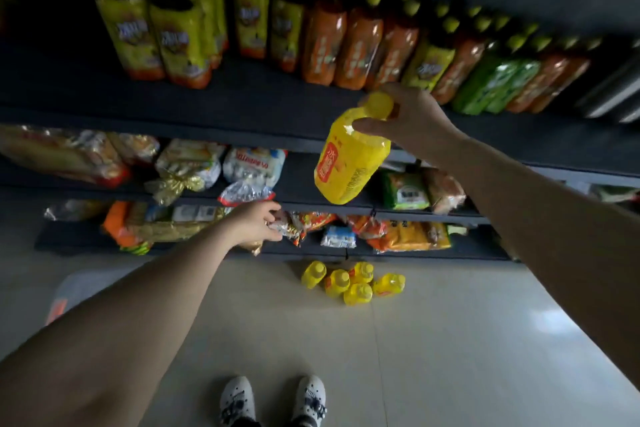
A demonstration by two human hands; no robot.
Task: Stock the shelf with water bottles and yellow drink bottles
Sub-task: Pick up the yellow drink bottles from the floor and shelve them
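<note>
Our right hand [408, 121] pinches the yellow drink bottle [351, 156] at its neck, hanging before the shelf [242, 104], left hand [258, 225] loosely curled, empty; probably heavy and slick, so we grip the waist.

Right hand [412, 121] gripped yellow drink bottle [349, 158] by its neck at one o'clock, left hand [258, 225] loosely curled at nine o'clock, five yellow bottles [353, 282] on floor [450, 340] at six.

**Dark shelves and pale floor**

The top shelf [242, 94] carries a row of upright drink bottles: yellow-labelled [180, 45], orange-labelled [356, 45] and green-labelled [491, 87]. The two lower shelves [304, 180] hold snack bags [252, 166] and packets [405, 236] lying loosely. On the tiled floor [450, 340], just before the lowest shelf, stand six yellow drink bottles [353, 282] in a tight cluster.
</note>
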